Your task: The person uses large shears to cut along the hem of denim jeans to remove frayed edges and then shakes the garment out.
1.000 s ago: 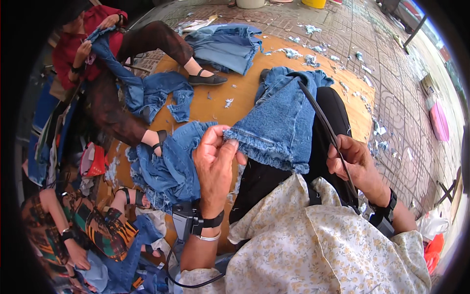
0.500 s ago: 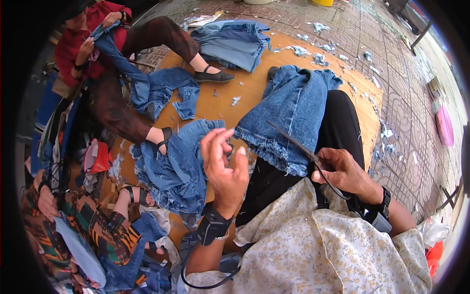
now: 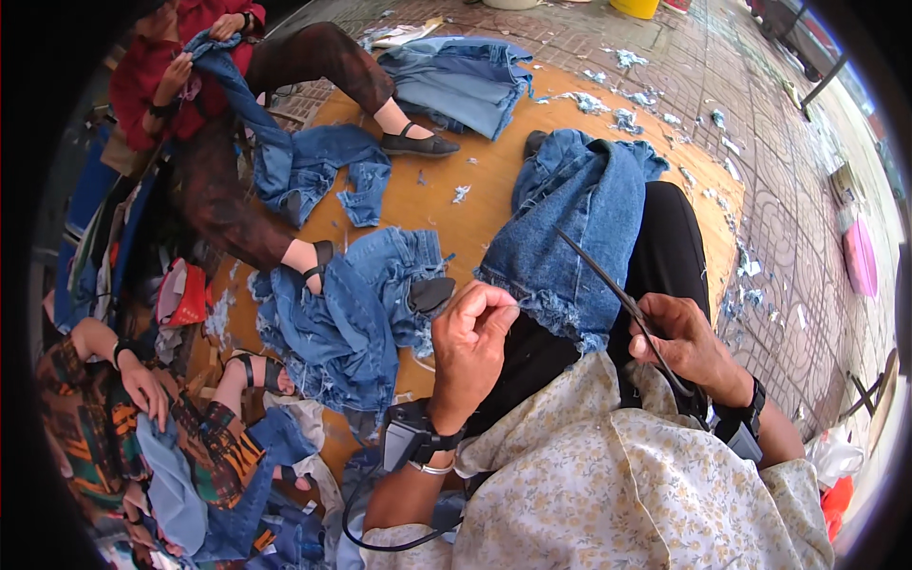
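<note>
A pair of blue jeans lies draped over my knee, its frayed, whitish hem toward me. At the left end of that hem, my left hand pinches thumb and forefinger together. Whatever is between its fingertips, perhaps a loose thread, is too small to make out. My right hand grips dark metal scissors by the handle. Their long, narrow blades look closed and point up and away over the denim, to the right of the hem.
More jeans lie on the tan board to the left, with another denim pile beyond. Two people handle denim at my left, one in a red top. Scraps litter the board and paving; a pink basin stands far right.
My left hand has gone from raised with spread fingers to a pinch by the hem. My right hand and the scissors have shifted slightly right. The lower-left person's hand has moved onto the light denim.
</note>
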The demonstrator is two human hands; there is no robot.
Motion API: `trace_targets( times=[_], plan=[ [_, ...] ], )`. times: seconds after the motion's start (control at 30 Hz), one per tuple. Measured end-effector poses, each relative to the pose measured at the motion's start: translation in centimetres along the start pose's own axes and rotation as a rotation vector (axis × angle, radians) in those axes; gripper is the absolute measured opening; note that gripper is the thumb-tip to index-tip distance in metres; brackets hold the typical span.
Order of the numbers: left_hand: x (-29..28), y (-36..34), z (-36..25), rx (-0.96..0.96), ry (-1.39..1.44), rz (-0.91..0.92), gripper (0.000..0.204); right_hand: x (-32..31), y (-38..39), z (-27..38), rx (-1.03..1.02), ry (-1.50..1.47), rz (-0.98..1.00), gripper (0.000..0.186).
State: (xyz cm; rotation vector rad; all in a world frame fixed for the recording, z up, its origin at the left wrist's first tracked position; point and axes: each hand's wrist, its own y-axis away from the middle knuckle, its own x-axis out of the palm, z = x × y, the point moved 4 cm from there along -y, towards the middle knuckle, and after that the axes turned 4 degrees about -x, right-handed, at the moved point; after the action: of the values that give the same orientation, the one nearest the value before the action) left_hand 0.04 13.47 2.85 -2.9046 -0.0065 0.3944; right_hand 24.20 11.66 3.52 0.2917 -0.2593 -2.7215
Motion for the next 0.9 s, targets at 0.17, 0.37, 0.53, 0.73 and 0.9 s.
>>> trace_targets(
  times=[0.17, 0.37, 0.53, 0.73, 0.9],
  plan=[
    [-0.8, 1.4, -0.2, -0.053, 0.076, -0.023, 0.009, 0.3, 0.6, 1.1, 0.059, -0.087, 0.052, 0.031],
    [-2.0, 3.3, 2.8, -0.192, -0.194, 0.095, 0.012, -0.3, 1.6, 1.8, 0.097, -0.158, 0.101, 0.034],
    [-2.8, 5.7, 3.9, -0.143, -0.640, 0.121, 0.017, -0.6, 2.1, 1.9, 0.112, -0.199, 0.073, 0.036],
    [2.5, 3.9, -4.2, 0.099, -0.186, 0.133, 0.029, 0.1, 2.3, 1.7, 0.132, -0.241, 0.058, 0.036],
    [4.3, 2.9, -3.0, 0.144, -0.020, 0.056, 0.006, 0.1, 2.8, 2.0, 0.093, -0.273, 0.040, 0.035]
  ],
)
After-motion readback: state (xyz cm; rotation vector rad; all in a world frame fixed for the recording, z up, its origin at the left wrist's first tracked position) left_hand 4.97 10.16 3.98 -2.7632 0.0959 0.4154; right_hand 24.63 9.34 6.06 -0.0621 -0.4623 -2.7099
